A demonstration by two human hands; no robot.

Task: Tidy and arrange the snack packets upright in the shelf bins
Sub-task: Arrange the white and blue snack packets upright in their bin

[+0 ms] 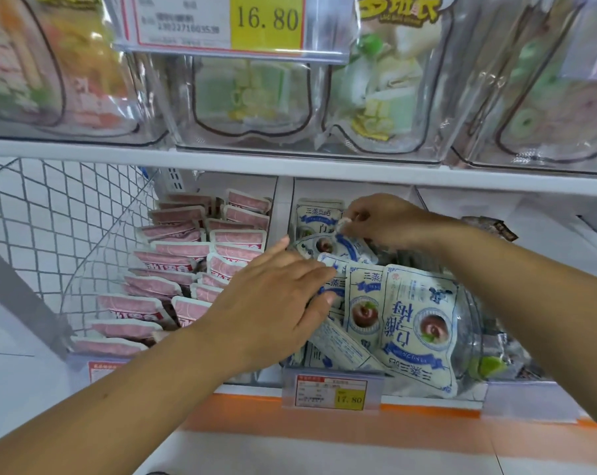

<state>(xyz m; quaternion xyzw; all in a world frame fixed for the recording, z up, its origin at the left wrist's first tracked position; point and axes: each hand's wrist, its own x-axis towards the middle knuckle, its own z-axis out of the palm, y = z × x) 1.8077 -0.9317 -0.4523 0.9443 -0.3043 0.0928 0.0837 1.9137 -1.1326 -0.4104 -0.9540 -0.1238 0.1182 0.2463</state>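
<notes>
Several white-and-blue snack packets (417,323) fill the middle clear bin (468,337) on the lower shelf, some upright, some tilted or lying askew. My right hand (386,221) reaches in from the right and pinches the top corner of one white-and-blue packet (350,246) near the back of the bin. With fingers extended, my left hand (273,303) rests flat against the left-side packets (334,286) in the same bin. Pink snack packets (187,269) stand in rows in the bin to the left.
A wire mesh panel (57,234) closes the shelf's left end. The upper shelf (290,162) carries clear bins of green and orange packets, with a price tag (221,22) reading 16.80. A 17.80 tag (331,392) hangs below the middle bin. Dark packets (496,228) lie at right.
</notes>
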